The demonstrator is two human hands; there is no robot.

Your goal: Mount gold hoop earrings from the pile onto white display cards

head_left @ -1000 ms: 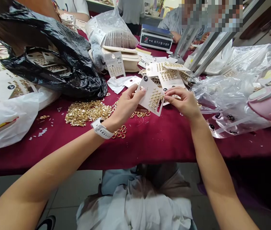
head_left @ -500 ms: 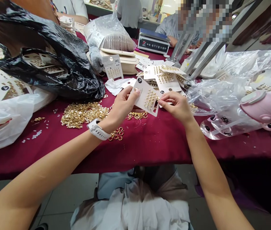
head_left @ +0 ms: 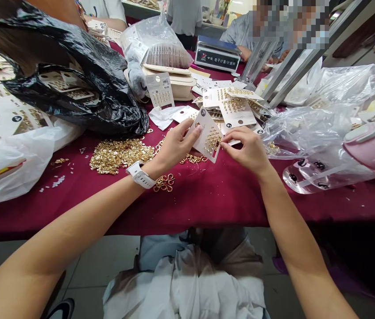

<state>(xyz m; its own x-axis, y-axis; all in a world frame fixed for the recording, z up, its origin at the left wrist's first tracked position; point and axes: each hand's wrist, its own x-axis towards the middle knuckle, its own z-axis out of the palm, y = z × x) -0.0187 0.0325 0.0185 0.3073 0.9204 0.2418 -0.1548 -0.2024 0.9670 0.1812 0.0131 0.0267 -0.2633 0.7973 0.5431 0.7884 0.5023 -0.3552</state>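
Note:
My left hand [head_left: 179, 144] grips a white earring card [head_left: 203, 128] with its thumb on the front. Rows of small gold studs cover the card's lower right part, and it is held tilted above the table. The fingers of my right hand [head_left: 245, 148] are pinched at the card's right edge, by the studs; whatever lies between the fingertips is too small to make out. Below and left of my hands lie a heap of small gold pieces [head_left: 117, 155] and a few gold hook-shaped rings [head_left: 164, 182]. Behind the held card is a pile of earring cards [head_left: 237, 110].
A black plastic bag [head_left: 107, 88] and a white bag [head_left: 34, 164] stand on the left. On the right are clear plastic bags [head_left: 307, 124] and a pink-lidded bottle [head_left: 369, 146]. A digital scale [head_left: 217, 55] and metal posts [head_left: 283, 79] stand farther back, near other people.
The card in my left hand has turned slightly more edge-on. My right fingers stay at its right edge. The whole view has shifted a little.

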